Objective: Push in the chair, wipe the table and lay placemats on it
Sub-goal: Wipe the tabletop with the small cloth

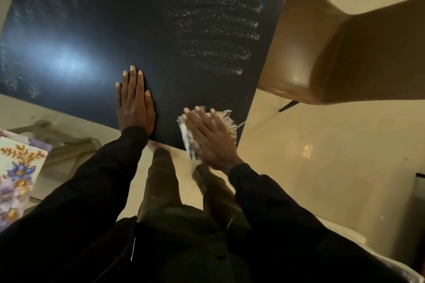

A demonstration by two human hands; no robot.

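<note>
A black table (147, 18) fills the upper left, with wet wipe streaks across its right half. My left hand (134, 102) lies flat on the near edge with fingers straight. To its right, my right hand (210, 138) presses flat on a pale fringed cloth (226, 122) at the table's near right corner. A brown leather chair (333, 53) stands at the table's right side, its seat partly under the edge. A flower-patterned mat (16, 174) shows at the lower left.
Cream tiled floor (310, 145) spreads to the right and below. A pale frame, perhaps a stool (59, 138), stands on the floor beside the floral piece. A dark object (416, 213) sits at the right edge. My legs are below the table's corner.
</note>
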